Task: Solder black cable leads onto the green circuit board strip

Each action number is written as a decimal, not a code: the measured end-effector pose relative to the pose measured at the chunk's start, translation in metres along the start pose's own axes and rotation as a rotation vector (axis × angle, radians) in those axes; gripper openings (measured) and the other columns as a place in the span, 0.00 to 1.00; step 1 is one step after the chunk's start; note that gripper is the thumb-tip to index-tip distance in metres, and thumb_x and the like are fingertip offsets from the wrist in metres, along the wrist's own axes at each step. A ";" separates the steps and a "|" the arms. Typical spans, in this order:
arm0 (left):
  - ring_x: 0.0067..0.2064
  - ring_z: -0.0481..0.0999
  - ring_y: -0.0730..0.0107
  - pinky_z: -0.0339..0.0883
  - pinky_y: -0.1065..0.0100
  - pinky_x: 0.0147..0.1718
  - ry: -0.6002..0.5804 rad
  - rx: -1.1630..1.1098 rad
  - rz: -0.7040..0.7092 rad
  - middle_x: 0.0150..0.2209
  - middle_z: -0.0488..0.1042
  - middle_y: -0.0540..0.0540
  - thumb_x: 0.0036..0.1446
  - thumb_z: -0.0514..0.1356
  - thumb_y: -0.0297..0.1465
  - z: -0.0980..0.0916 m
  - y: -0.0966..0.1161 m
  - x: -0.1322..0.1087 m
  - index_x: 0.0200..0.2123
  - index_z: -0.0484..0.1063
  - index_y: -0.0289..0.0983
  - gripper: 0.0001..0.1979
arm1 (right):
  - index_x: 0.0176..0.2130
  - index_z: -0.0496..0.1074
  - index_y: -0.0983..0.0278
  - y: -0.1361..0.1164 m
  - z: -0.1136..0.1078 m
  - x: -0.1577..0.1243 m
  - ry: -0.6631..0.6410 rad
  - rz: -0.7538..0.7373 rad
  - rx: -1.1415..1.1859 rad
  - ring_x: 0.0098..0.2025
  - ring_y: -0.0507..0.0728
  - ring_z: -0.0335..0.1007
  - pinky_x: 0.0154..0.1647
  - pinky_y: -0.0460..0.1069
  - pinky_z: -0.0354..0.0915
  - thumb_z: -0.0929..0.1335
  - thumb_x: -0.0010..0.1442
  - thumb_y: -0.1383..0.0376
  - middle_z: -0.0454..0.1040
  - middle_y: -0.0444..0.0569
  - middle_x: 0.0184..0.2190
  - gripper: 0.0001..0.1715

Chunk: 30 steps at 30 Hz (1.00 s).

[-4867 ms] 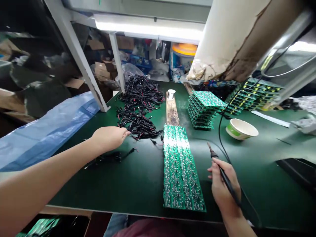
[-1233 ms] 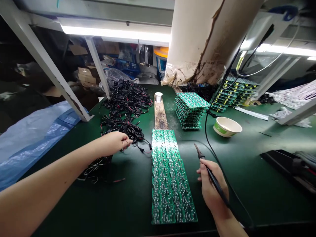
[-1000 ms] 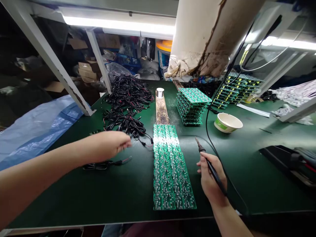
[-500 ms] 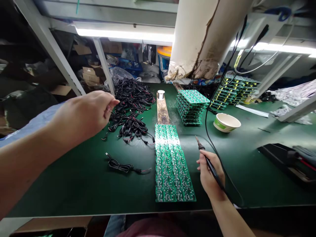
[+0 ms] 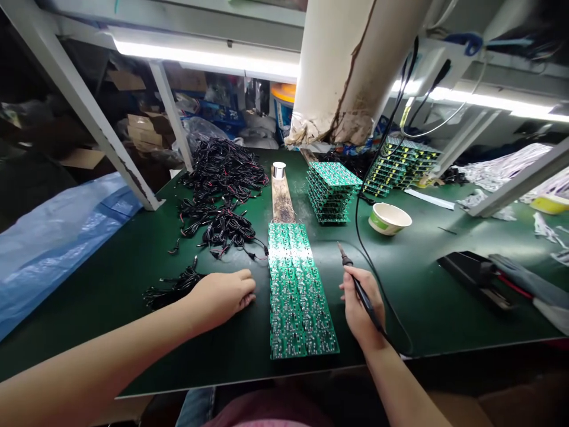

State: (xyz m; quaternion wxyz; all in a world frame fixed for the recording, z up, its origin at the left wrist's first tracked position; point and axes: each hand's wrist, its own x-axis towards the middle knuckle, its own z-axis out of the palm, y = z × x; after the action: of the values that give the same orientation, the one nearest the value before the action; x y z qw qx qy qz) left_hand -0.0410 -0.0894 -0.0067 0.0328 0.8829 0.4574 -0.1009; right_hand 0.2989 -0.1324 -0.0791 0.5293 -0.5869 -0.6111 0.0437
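Observation:
A long strip of green circuit boards [image 5: 296, 290] lies lengthwise on the green table [image 5: 427, 308], between my two hands. My left hand [image 5: 222, 295] rests on the table just left of the strip. Its fingers are curled down over the end of a small black cable bundle [image 5: 171, 289] that trails out to the left. My right hand [image 5: 362, 311] grips a black soldering iron [image 5: 355, 287] like a pen. The iron's tip points up and away beside the strip's right edge, clear of the boards.
A big pile of black cables [image 5: 217, 190] lies behind my left hand. Beyond the strip lie a scorched wooden slat [image 5: 280, 201] and a solder spool [image 5: 278, 170]. Stacked boards [image 5: 331, 190], a bowl [image 5: 389, 218] and a black tool [image 5: 475, 273] sit to the right.
My left hand, raised near the cable pile half a second ago, has come down onto the loose cable beside the strip. The right hand still holds the iron in the same place.

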 end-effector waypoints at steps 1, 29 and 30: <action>0.39 0.82 0.59 0.66 0.63 0.30 0.019 0.006 -0.042 0.50 0.79 0.42 0.74 0.51 0.38 0.000 -0.006 0.005 0.46 0.78 0.42 0.16 | 0.53 0.77 0.58 0.000 0.000 0.000 0.000 -0.001 0.000 0.41 0.59 0.80 0.41 0.56 0.81 0.67 0.76 0.57 0.78 0.50 0.46 0.13; 0.42 0.79 0.61 0.67 0.62 0.42 0.211 -0.686 -0.150 0.43 0.82 0.45 0.73 0.49 0.41 0.014 0.046 -0.029 0.45 0.79 0.42 0.19 | 0.52 0.78 0.57 -0.060 -0.013 0.003 -0.108 -0.180 0.006 0.46 0.58 0.81 0.50 0.57 0.80 0.69 0.74 0.68 0.75 0.51 0.50 0.11; 0.42 0.79 0.61 0.67 0.63 0.42 0.222 -0.722 -0.163 0.43 0.82 0.46 0.73 0.50 0.42 0.016 0.047 -0.032 0.46 0.79 0.42 0.19 | 0.52 0.77 0.57 -0.075 -0.013 -0.001 -0.121 -0.177 0.020 0.47 0.58 0.81 0.50 0.56 0.81 0.69 0.73 0.68 0.75 0.51 0.51 0.11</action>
State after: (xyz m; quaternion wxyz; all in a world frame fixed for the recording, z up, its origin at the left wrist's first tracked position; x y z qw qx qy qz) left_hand -0.0236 -0.1449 -0.0175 0.2838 0.7810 0.5327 0.1606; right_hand 0.2572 -0.1633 -0.0238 0.4991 -0.5216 -0.6909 0.0383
